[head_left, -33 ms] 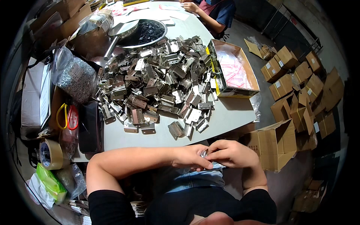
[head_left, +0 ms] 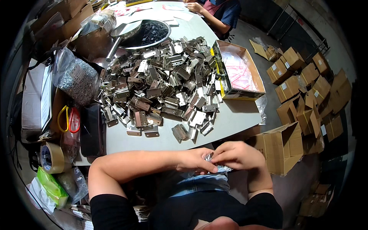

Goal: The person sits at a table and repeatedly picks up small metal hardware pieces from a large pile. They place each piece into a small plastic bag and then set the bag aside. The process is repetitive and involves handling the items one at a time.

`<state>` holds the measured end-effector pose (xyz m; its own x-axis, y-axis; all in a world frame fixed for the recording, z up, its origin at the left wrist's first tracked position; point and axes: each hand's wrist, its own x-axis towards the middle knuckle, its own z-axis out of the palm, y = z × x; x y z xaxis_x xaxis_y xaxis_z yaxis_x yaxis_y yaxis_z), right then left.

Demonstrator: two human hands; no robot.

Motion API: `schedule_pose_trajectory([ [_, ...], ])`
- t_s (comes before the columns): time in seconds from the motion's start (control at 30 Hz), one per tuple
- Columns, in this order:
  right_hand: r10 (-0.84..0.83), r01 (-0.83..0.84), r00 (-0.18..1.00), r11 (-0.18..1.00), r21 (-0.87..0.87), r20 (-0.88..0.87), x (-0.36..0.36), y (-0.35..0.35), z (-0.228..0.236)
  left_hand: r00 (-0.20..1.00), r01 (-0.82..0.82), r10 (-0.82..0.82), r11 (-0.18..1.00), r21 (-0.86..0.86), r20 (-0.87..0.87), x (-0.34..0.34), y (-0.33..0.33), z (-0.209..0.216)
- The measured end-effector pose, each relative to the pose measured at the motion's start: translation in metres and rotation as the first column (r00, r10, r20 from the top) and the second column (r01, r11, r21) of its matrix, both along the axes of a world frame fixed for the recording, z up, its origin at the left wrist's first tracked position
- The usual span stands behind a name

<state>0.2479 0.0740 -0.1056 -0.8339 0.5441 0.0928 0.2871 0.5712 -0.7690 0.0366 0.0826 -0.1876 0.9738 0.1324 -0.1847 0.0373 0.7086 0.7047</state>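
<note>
Close in front of my body, below the table's near edge, both hands meet around a small clear plastic bag (head_left: 209, 156). My left hand (head_left: 193, 159) is closed on the bag, thumb pointing right across it. My right hand (head_left: 237, 155) is bent over its right side, fingertips pinched together at the plastic. What the bag contains is mostly hidden by the fingers. Beyond them, a large heap of bent metal brackets (head_left: 161, 84) with holes covers the middle of the table (head_left: 237, 119). A few loose brackets (head_left: 180, 133) lie nearest to my hands.
Right of the heap stands an open box (head_left: 239, 73) of pink-and-white packets. Behind it sits a metal bowl (head_left: 151, 34) of black parts with a scoop. A screw bag (head_left: 76, 76), scissors (head_left: 69, 119) and tape (head_left: 53, 157) are left. Another person (head_left: 218, 17) works across; cartons (head_left: 283, 147) stand right.
My right hand has risen slightly at the bag, and a little more of the clear plastic shows below its fingers. The left hand stays in place.
</note>
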Motion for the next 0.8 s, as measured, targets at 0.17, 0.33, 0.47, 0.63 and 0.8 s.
schedule_pose_trajectory([
  [0.17, -0.394, 0.381, 0.919, 0.899, 0.215, 0.024, -0.011, 0.03, -0.022, 0.999, -0.016, 0.02, 0.995, 0.103, -0.044, 0.005, -0.007, -0.002],
  [0.33, -0.444, 0.425, 0.895, 0.87, 0.251, 0.024, -0.021, 0.036, -0.043, 0.997, -0.049, 0.068, 0.91, 0.411, -0.033, 0.007, -0.008, -0.012],
  [0.47, -0.479, 0.454, 0.87, 0.871, 0.189, 0.118, -0.009, 0.028, -0.041, 0.99, -0.034, 0.104, 0.819, 0.572, -0.09, 0.004, -0.005, -0.005],
  [0.63, -0.566, 0.566, 0.823, 0.824, -0.009, -0.059, -0.033, 0.037, -0.029, 0.989, 0.003, 0.089, 0.792, 0.611, -0.12, 0.004, -0.004, -0.005],
  [0.8, -0.272, 0.27, 0.962, 0.948, 0.169, -0.015, -0.06, 0.061, -0.023, 0.981, -0.033, 0.154, 0.725, 0.688, -0.115, 0.005, -0.002, -0.008],
])
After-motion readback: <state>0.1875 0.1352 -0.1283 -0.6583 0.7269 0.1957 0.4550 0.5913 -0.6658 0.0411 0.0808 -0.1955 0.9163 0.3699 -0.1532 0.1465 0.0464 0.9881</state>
